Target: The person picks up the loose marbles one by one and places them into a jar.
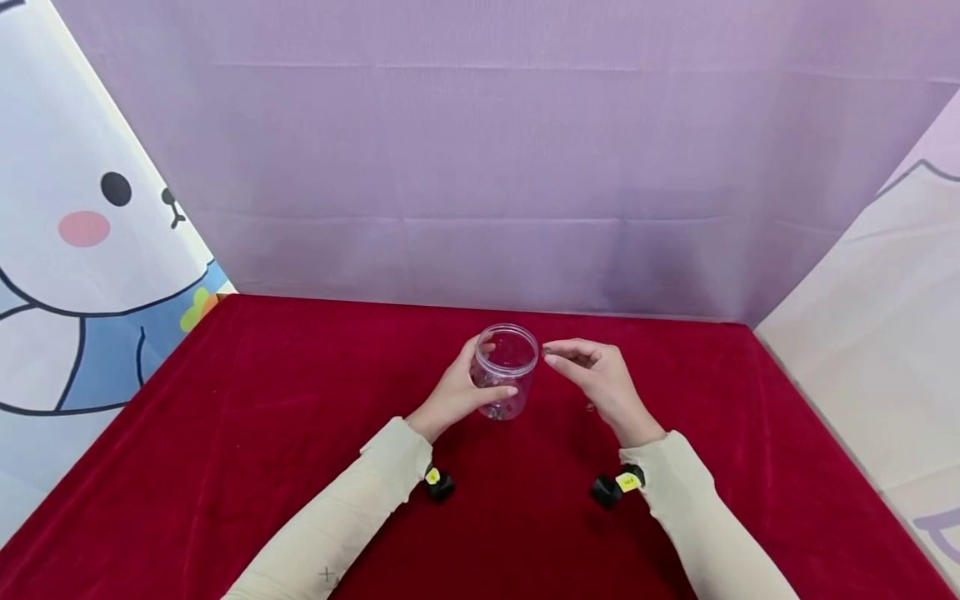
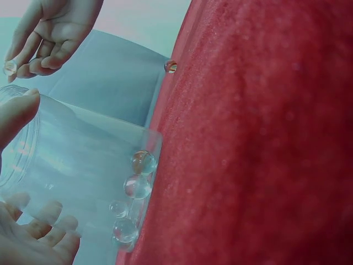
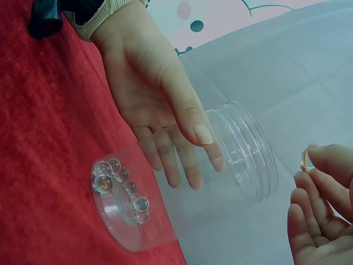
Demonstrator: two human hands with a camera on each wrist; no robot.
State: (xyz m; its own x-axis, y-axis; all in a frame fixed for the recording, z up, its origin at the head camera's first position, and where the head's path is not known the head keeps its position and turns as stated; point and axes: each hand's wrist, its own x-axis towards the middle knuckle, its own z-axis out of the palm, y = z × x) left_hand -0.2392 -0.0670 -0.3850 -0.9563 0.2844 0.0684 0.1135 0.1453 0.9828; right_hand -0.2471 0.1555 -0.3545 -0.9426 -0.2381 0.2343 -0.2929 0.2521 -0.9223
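Observation:
My left hand (image 1: pixel 459 389) grips a clear plastic jar (image 1: pixel 524 380), with its fingers around the far side and the thumb across the front. The jar has no lid on it and leans a little. Several glass marbles (image 3: pixel 103 183) lie at its bottom. Just right of the jar's rim, my right hand (image 1: pixel 602 377) pinches one glass marble (image 2: pixel 10 68) between thumb and forefinger, apart from the jar. Below that hand, a loose marble (image 2: pixel 170 67) with coloured streaks rests on the red cloth; my right hand partly overlaps it in the head view.
A red velvet cloth (image 1: pixel 300 400) covers the table. Behind it hangs a lilac curtain (image 1: pixel 480 167). A cartoon-printed sheet (image 1: pixel 82 267) stands along the left, and a pale sheet (image 1: pixel 885 333) along the right. Black wrist cameras (image 1: pixel 606 491) sit below both hands.

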